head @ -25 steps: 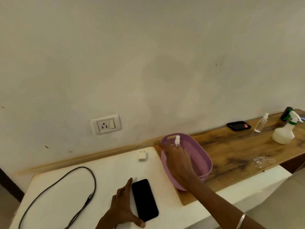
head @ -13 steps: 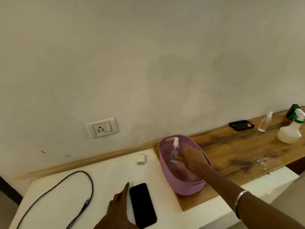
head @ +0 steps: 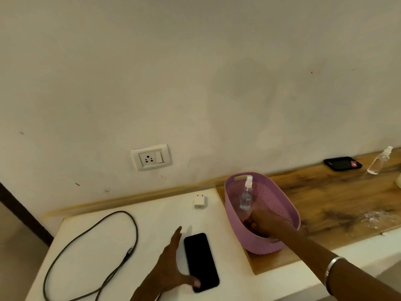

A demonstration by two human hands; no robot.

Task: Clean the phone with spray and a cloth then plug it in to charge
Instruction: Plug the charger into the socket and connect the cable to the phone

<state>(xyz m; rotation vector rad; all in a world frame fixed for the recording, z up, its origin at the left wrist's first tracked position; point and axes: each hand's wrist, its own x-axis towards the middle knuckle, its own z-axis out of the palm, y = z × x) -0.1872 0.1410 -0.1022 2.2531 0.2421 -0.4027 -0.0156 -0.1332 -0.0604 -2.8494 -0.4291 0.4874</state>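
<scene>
your right hand (head: pixel 258 222) is reaching down into the oval lilac perforated plastic basket (head: pixel 280 213), and the small clear spray bottle with the white pump top (head: pixel 246 197) is standing upright just behind it, right at your knuckles. i can't tell whether those fingers are curling on anything or what's under them, the basket wall is hiding them. no cloth is showing, so i'm guessing it's lying down in there. risk one: you're rummaging beside a tall light bottle, so a nudge is probably tipping it over. risk two: the basket is sitting at the near edge of the brown wood-grain board (head: pixel 336 203), so dragging it toward you could be sliding it off that lip.

your left hand (head: pixel 171 266) is lying flat with straight fingers beside the black glossy slab phone (head: pixel 200 260), thumb touching its near corner, gripping nothing. the phone is lying face up on the cream counter (head: pixel 86 231) near the front edge, so a careless push is sending it toward the drop.

also on the counter: a looping dark charging cable (head: pixel 91 242) to the left, and a small white plug adapter (head: pixel 199 202) near the wall. the white wall socket (head: pixel 151 157) is sitting above. further right on the board, another dark phone (head: pixel 341 163) and a second clear spray bottle (head: pixel 378 161). plain pale plaster wall behind.
</scene>
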